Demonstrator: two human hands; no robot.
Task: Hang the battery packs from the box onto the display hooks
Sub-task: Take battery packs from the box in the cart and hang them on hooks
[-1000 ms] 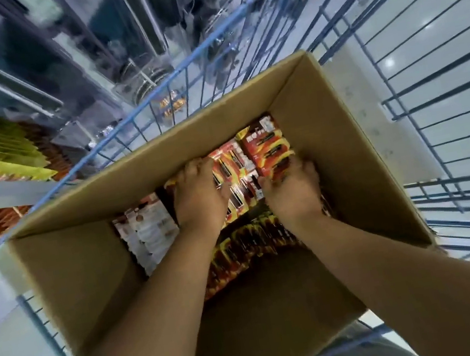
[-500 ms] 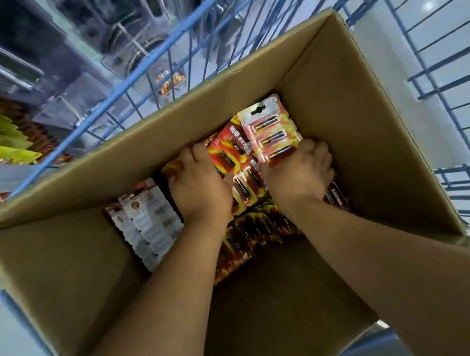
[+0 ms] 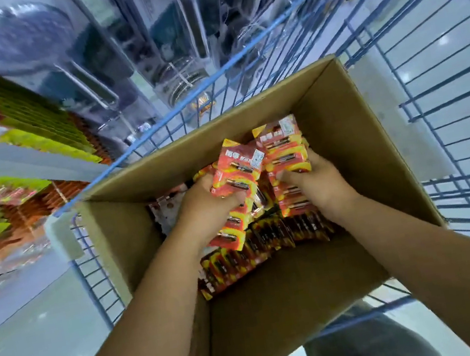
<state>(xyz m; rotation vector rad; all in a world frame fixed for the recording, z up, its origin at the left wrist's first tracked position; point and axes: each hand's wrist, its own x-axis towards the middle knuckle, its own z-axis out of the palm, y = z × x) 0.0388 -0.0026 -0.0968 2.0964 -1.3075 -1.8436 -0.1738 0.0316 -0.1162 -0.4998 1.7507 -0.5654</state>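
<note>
Blue wire cart, box [image 3: 355,137]; each hand gripping battery packs [image 3: 284,150], tops angled up-left.

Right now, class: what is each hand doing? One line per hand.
Left hand: closed, gripping a stack of red battery packs.
Right hand: closed, gripping a second stack of battery packs, above the cardboard box.

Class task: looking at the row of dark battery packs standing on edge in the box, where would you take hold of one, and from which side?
Grip a dark battery pack by its upper card edge, from above: the packs stand tightly on edge, so only the tops show.
</note>
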